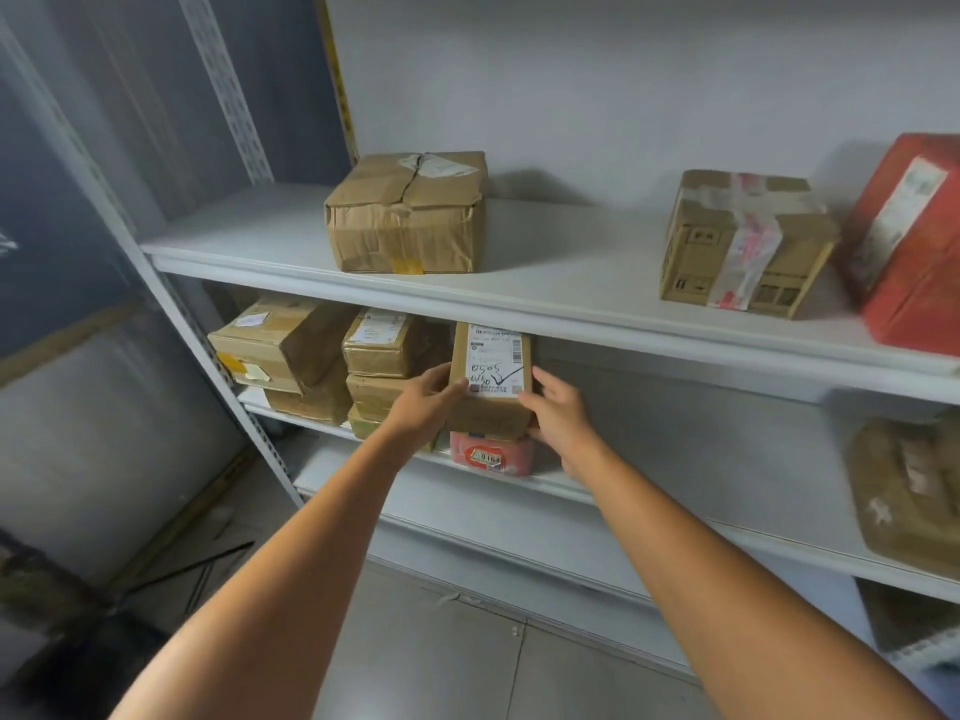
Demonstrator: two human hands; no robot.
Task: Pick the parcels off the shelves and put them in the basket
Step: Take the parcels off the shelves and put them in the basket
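A small brown parcel with a white label and handwritten numbers sits on the middle shelf, on top of a pink parcel. My left hand grips its left side and my right hand grips its right side. Left of it are stacked brown parcels and a larger taped box. No basket is in view.
The upper shelf carries a crumpled brown box, a taped cardboard box and a red parcel. A padded brown parcel lies at the right of the middle shelf. A slotted upright stands at left.
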